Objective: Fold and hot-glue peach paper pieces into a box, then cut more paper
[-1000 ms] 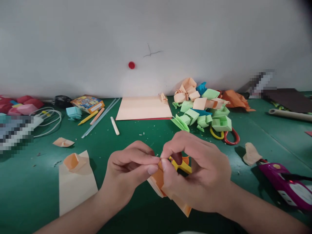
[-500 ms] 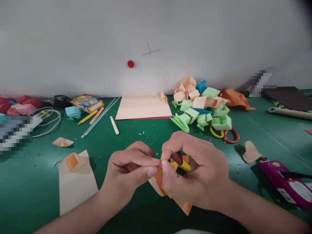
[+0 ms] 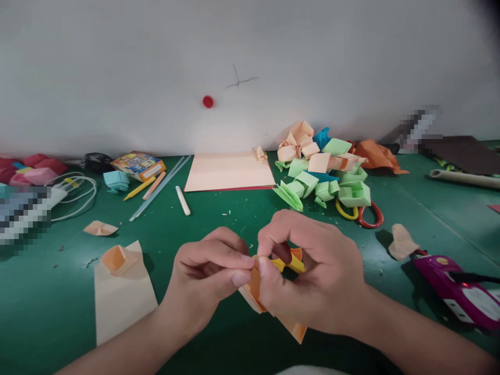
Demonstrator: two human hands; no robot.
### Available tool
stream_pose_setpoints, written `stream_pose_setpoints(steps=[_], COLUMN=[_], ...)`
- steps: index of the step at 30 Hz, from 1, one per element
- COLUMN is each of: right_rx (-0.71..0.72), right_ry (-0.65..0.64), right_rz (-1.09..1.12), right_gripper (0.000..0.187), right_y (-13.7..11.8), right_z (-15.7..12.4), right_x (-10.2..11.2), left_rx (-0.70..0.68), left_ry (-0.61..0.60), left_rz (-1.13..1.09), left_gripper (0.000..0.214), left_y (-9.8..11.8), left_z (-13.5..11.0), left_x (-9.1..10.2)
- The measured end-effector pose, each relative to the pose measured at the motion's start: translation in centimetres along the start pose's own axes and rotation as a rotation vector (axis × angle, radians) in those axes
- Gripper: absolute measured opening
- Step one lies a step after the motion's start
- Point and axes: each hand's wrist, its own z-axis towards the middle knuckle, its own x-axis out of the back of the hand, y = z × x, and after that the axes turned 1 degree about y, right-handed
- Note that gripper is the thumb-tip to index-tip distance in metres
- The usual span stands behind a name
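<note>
Both hands meet in front of me at a piece of folded orange paper (image 3: 254, 287). My left hand (image 3: 209, 268) pinches its upper edge between thumb and index finger. My right hand (image 3: 318, 278) is closed on the same edge, its thumb and fingertips almost touching the left ones. A pointed part of the orange paper hangs below the right hand. Behind that hand shows a yellow and orange object (image 3: 292, 263), mostly covered. To the left lies a cream paper sheet (image 3: 123, 310) with a small folded orange paper piece (image 3: 115, 259) on it.
Green and peach folded papers (image 3: 307, 183) are heaped at the back right beside red and yellow scissors handles (image 3: 370, 214). A purple power strip (image 3: 449, 284) lies right. Peach sheets (image 3: 230, 172) rest by the wall; a white stick (image 3: 182, 201) and crayons (image 3: 141, 187) lie left of them.
The hands keep the same pinch on the orange paper, with only a very slight shift of the right hand to the left. The view has moved a little.
</note>
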Motion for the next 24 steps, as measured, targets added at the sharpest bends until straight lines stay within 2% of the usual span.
stream_pose_setpoints(steps=[15,18,24], right_rx=[-0.005,-0.020,-0.047], right_ry=[-0.016,-0.009,0.012], right_rz=[0.016,0.012,0.022], right_gripper=[0.013,0.013,0.016], right_y=[0.13,0.16,0.43], right_z=[-0.13,-0.09,-0.01], right_x=[0.14,0.01,-0.30], left_rx=[0.007,0.054,0.244], left_ry=[-0.020,0.005,0.022], left_rz=[-0.040,-0.088,-0.334], left_gripper=[0.007,0.005,0.008], left_y=[0.10,0.18,0.53], left_z=[-0.03,-0.02,0.04], left_x=[-0.21,-0.36,-0.62])
